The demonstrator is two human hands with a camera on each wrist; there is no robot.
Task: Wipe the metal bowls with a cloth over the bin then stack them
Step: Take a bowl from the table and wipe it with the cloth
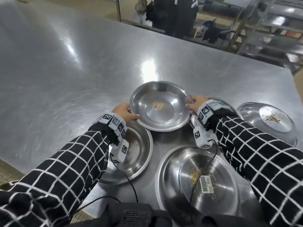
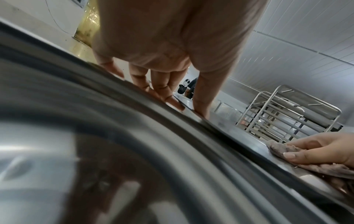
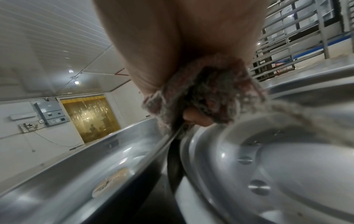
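Note:
A shallow metal bowl (image 1: 159, 106) with a yellow sticker in its bottom sits tilted at the middle of the steel table, its near edge over two other bowls. My left hand (image 1: 126, 112) grips its left rim, thumb on top; the left wrist view shows those fingers (image 2: 162, 92) along the rim. My right hand (image 1: 195, 103) is at the right rim and holds a bunched grey-pink cloth (image 1: 188, 99) against it. The cloth (image 3: 206, 97) fills the right wrist view, beside the sticker bowl (image 3: 114, 159). No bin is in view.
Three more metal bowls lie near me: one under my left wrist (image 1: 136, 154), one with crumbs and a barcode label (image 1: 196, 179), one with crumbs at the right (image 1: 268, 120). The steel table (image 1: 65, 71) stretches left and far. A person (image 1: 177, 15) and metal racks (image 1: 270, 30) stand beyond.

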